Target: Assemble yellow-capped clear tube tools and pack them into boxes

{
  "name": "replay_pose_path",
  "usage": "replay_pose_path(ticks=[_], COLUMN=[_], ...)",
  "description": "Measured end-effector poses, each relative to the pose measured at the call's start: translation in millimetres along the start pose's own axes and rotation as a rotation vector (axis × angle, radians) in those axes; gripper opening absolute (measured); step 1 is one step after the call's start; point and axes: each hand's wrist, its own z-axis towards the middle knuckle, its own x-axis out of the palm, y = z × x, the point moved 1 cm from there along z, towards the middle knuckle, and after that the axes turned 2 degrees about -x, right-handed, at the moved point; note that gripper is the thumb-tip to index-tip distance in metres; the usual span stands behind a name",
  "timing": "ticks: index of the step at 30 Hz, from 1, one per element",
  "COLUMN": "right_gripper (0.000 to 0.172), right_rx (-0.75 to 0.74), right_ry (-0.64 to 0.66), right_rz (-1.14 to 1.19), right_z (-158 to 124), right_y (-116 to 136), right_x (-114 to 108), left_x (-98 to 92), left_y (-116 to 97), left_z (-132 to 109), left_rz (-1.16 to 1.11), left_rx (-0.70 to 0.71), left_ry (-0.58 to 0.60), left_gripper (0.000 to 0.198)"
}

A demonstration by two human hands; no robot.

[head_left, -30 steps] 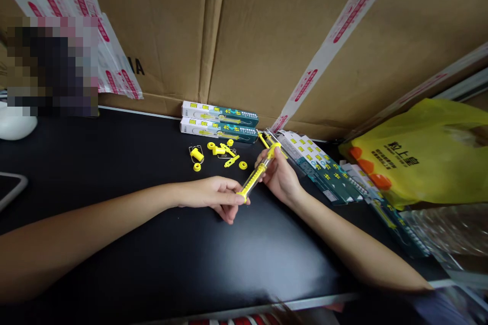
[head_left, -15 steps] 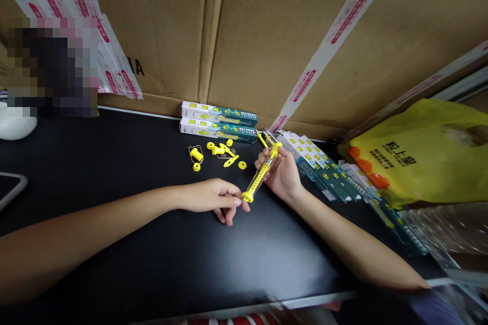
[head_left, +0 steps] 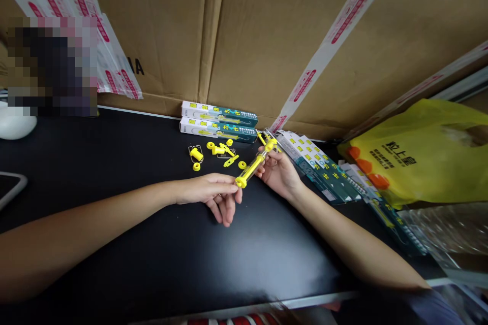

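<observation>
Tube: yellow-and-clear tube (head_left: pixel 253 166), held btwn both hands over the mid. of the table (head_left: pixel 190 254); loose parts lie just far & L of it.
Long axis: diagonal, nr L to far R; amt of tilt up or down can't be told.
Near end: round yellow cap, pointing nr & L, at the L fingertips.
Far end: yellow end piece, pointing far & R, twd the row of boxes.
R hand: R hand (head_left: pixel 280 175) closed round the far half, thumb along its R side, fingers partly hidden behind it.
L hand: L hand (head_left: pixel 217 195) w/ thumb & forefinger together at the near cap, other fingers loosely curled below; firm pinch or mere touch, can't tell.
Loose parts: small yellow pcs on the table, incl. a spool (head_left: pixel 196 154) w/ bent wire about it, a ring (head_left: pixel 196 166) just nr of that, & a flat slotted strip (head_left: pixel 231 161) farther R.
Box pair: two printed boxes (head_left: pixel 219 128), one in front of the other, at the far edge agst the cardboard (head_left: pixel 285 51).
Row of boxes: printed boxes (head_left: pixel 316 162) side by side, R of the R hand.
Bag: yellow plastic bag (head_left: pixel 423 152), far R, orange items showing thru.
</observation>
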Motion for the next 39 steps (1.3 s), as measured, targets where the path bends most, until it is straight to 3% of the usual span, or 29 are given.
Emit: replay_pose_path(ticks=[5,11,14,18,25,28,33,37,39], right_gripper=[0.012,0.013,0.028,0.04,0.024,0.02,0.021,0.027,0.028], right_rx=[-0.035,-0.054,-0.038,-0.008,-0.027,-0.058,-0.129,-0.147,-0.139], right_ry=[-0.002,0.042,0.113,0.232,0.205,0.162,0.064,0.054,0.033], right_rz=[0.011,-0.003,0.038,0.11,0.001,-0.022,-0.023,-0.062,-0.081], right_z=[1,-2,-2,-2,-4,-3,-3,-4,-4], right_y=[-3,-3,1,5,1,-1,-4,-7,-8], right_x=[2,1,-1,-3,-1,0,2,3,3], left_x=[2.7,13.4,15.3,10.0,-0.3,-1.8,8.6,22.4,26.5], left_y=[1,12,14,13,7,7,10,8,8], left_z=[2,8,9,10,10,10,7,2,0], left_rz=[0.013,0.18,0.338,0.205,0.169,0.238,0.563,1.123,1.329], left_rx=[0.035,0.111,0.179,0.156,0.042,0.005,0.043,0.2,0.199], left_ry=[-0.099,-0.353,-0.46,-0.41,-0.204,-0.23,-0.49,-0.708,-0.762], left_gripper=[0.04,0.031,0.035,0.045,0.05,0.042,0.03,0.03,0.031])
